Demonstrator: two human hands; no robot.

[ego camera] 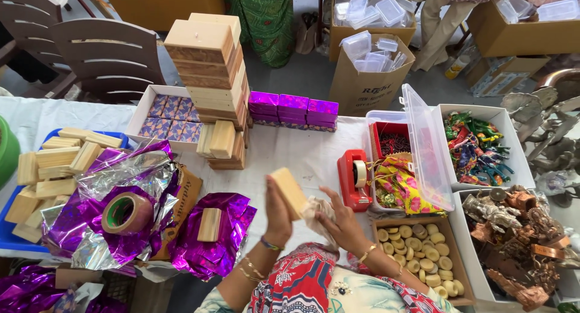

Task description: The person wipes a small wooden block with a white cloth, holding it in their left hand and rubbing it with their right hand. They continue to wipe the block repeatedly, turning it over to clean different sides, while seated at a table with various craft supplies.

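The left hand (278, 213) holds a small wooden block (289, 192) up over the bench (290, 150). Its fingers are pressed flat against the side of the block, which tilts toward 11 o'clock. The right hand (341, 222) is just beside it at 3 o'clock, with its fingers pinching a pale cloth (317, 213) that touches the block.

At 3 o'clock from the hands sits a red tape holder (353, 180), and past it a clear plastic box (417, 150) with its lid up. At 5 o'clock is a cardboard box of round tan discs (423, 258). At 9 o'clock lies shiny purple wrapping foil (232, 240) with another wooden block (209, 224) resting on it. Farther that way a roll of brown tape (127, 213) lies on more foil. At 11 o'clock stands a tall stack of wooden blocks (211, 77). At 12 o'clock sit purple wrapped boxes (293, 110) in a row. A blue tray (9, 243) at 9 o'clock holds many loose blocks.
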